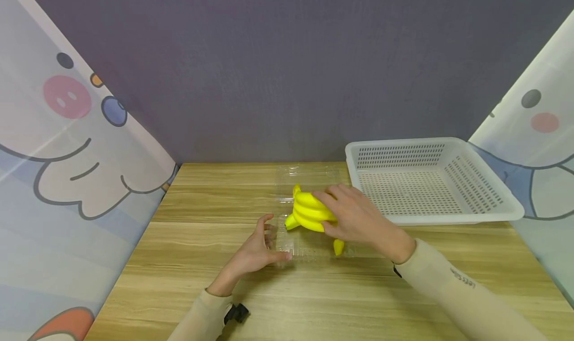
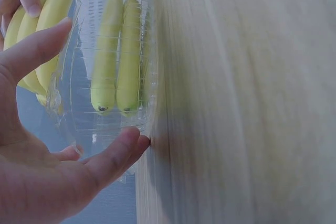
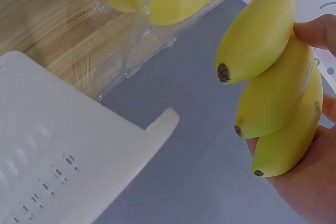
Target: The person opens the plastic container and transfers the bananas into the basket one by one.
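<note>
My right hand (image 1: 352, 214) grips a bunch of yellow bananas (image 1: 309, 211) from above, raised over a clear plastic clamshell box (image 1: 287, 244). In the right wrist view the blunt dark tips of that bunch (image 3: 273, 108) point away from the palm. Inside the box lies another bunch of bananas (image 2: 118, 56), seen through its ribbed wall; only one tip of it shows in the head view. With thumb and fingers spread round the box's left side, my left hand (image 1: 255, 249) holds it on the table. The lid stands opened toward the back.
A white perforated plastic basket (image 1: 484, 216) stands at the right, close to the box. The wooden table (image 1: 206, 196) meets a dark grey wall (image 1: 269, 82) at the back. Cartoon-printed sheets (image 1: 40, 181) hang on both sides.
</note>
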